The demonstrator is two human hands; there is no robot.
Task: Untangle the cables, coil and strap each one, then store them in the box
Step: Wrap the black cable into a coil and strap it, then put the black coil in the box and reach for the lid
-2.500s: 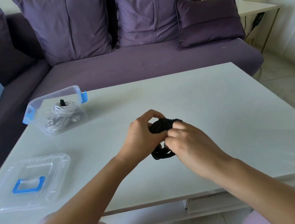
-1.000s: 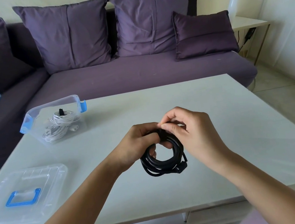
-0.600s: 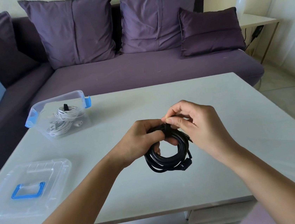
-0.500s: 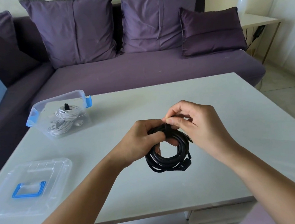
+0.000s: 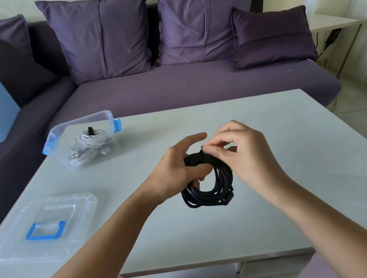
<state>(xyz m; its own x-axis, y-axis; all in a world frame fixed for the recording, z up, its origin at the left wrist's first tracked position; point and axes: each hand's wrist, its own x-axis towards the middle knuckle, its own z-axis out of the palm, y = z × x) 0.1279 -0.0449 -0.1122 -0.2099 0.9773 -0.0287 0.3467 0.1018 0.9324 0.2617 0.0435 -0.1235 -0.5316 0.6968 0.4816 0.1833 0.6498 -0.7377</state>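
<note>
Centre frame: our left hand (image 5: 177,171) gripped the coil (image 5: 207,199) over the table (image 5: 291,126), our right hand (image 5: 246,156) pinched its top; white cable (image 5: 87,145) lay in the box (image 5: 80,122), upper left

A pale, low table (image 5: 273,174) fills the middle of the frame, its near edge running across the lower part; a clear plastic box (image 5: 80,121) with blue clips (image 5: 117,124) stands open on its upper-left area, close to the far left corner; a clear lid (image 5: 76,210) with a blue handle (image 5: 44,237) lies flat at lower left, near the front edge, well apart from the box.
</note>
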